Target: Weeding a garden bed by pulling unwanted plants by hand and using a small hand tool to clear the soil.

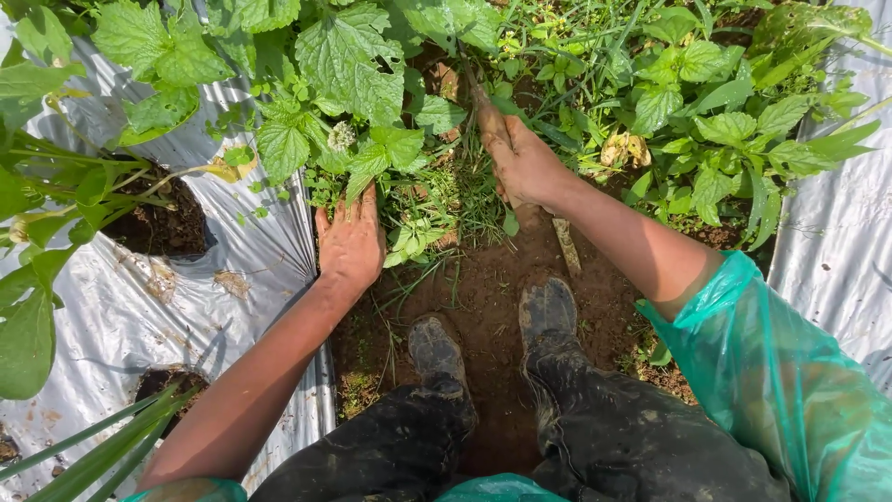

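Observation:
My left hand [350, 242] lies flat with fingers apart at the edge of the silver plastic mulch sheet [111, 316], its fingertips under broad green weed leaves [344, 65]. My right hand [520, 163] is closed around the wooden handle of a hand tool [564, 244] whose working end points into the weeds and is hidden by grass [446, 200]. Bare brown soil [483, 297] lies between my hands. My muddy boots [548, 311] stand on it.
A second silver mulch sheet [836, 242] runs along the right. Holes in the left sheet hold soil and plants [163, 223]. Dense green weeds [706, 102] fill the furrow ahead. My green plastic sleeve [780, 372] covers the right upper arm.

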